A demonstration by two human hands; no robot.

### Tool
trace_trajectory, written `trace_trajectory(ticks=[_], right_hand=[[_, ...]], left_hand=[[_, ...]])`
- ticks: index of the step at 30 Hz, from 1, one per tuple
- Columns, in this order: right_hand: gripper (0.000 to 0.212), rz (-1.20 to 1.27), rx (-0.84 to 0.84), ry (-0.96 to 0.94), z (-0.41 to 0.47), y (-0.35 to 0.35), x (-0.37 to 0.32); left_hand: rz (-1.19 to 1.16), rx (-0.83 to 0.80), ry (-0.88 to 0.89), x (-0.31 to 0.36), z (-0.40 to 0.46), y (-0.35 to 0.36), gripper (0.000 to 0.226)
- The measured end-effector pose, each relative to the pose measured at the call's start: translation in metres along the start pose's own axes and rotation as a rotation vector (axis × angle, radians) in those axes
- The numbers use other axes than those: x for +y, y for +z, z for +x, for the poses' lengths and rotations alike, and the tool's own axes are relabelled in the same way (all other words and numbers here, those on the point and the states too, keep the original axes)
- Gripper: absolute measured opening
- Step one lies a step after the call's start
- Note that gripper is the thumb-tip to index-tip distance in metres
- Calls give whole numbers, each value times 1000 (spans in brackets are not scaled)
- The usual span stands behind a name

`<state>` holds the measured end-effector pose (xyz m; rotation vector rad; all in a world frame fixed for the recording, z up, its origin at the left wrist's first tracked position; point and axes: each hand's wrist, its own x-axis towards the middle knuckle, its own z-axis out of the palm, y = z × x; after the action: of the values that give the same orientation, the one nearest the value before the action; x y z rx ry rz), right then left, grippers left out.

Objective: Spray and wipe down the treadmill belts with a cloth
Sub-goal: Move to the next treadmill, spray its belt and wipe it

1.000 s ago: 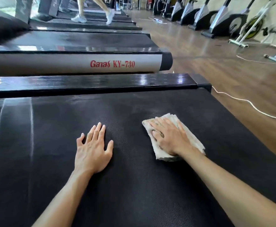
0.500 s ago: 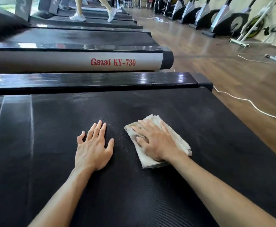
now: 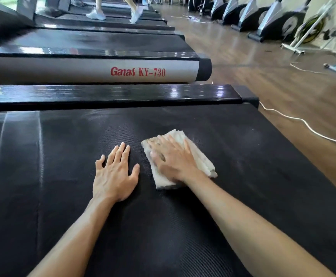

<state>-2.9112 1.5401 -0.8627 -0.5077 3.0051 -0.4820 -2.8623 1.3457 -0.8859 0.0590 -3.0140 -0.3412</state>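
A black treadmill belt [image 3: 253, 176] fills the lower part of the view. On it lies a folded, off-white cloth [image 3: 200, 156], a little right of centre. My right hand [image 3: 173, 158] presses flat on the cloth with straight, spread fingers and is slightly blurred. My left hand [image 3: 114, 174] rests flat on the bare belt just left of the cloth, fingers straight. A narrow gap of belt separates the two hands. No spray bottle is in view.
A glossy black side rail [image 3: 123, 94] borders the belt's far side. Beyond it stands another treadmill marked "Ganas KY-730" [image 3: 138, 71]. A person's legs [image 3: 115, 9] walk on a farther treadmill. A white cable [image 3: 303, 122] runs over the wooden floor; exercise bikes [image 3: 273, 21] line the right wall.
My right hand has slid the cloth leftward across the belt, from well right of the left hand to close beside it. The left hand has stayed flat in place.
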Motion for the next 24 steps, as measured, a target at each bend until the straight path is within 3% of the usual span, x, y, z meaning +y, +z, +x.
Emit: trace_trajectory(ticks=[3,5,12,16,20,24], right_hand=[[67,26,-6,-45,-55,-4,16],[63,13,-17,-15,-61,-10,35],[54,-73,50,256,43,-12,50],[52,-67,-9,124,53,-1,11],[48,-4,-17,-20,-11,1,9],[58,16,5,64,-55,-10,47]], left_hand=[[6,-2,3,-1,-1,0,69],[9,-5,0,-1,-1,1,69],[-5,-2,-14,1,1,0,70],[-9,-1,-8,0,1,-1,69],[-10,-2,-8,1,-1,0,69],[-1,-1,-3,0,-1,1,70]])
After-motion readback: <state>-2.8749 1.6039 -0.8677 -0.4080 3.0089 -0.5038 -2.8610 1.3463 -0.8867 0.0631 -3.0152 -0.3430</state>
